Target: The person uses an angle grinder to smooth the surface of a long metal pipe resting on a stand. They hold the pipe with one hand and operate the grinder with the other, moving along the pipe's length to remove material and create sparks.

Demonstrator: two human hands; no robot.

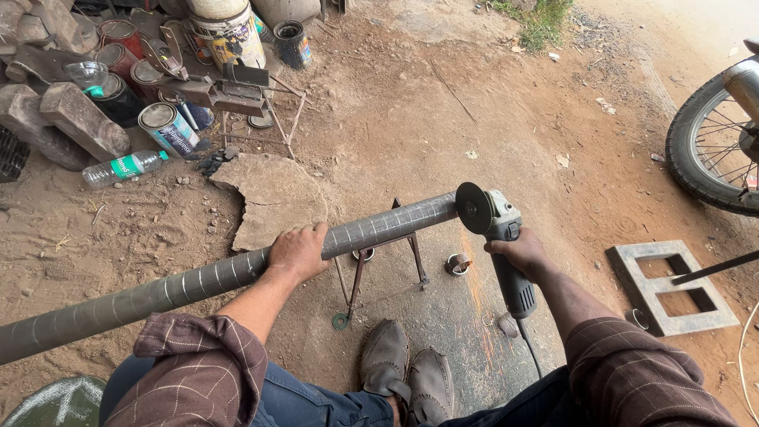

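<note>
While the person sits low over the dirt ground [411, 119], the left hand [299, 251] is closed over the top of a long grey metal pipe [182, 286] marked with pale rings, and it presses the pipe near its middle. Just beyond this hand, toward the pipe's far end, the pipe lies on a small rusty metal stand [385, 261]. The right hand [520, 251] is wrapped around the body of an angle grinder [500, 237], fingers closed on the grey handle. Ahead of this hand the dark cutting disc [473, 208] stands upright at the cut end of the pipe; I cannot tell if it really touches. A short cut piece of pipe [458, 264] lies on the ground between the two hands, a little nearer to the right one. Below the hands are the person's two dusty shoes [407, 368]. To the outer side of the right hand lie a grey rectangular frame [672, 289] and a motorcycle wheel [711, 142]. Far beyond the left hand stand paint cans [168, 126], a plastic bottle [122, 168] and a flat broken stone [273, 198].
</note>
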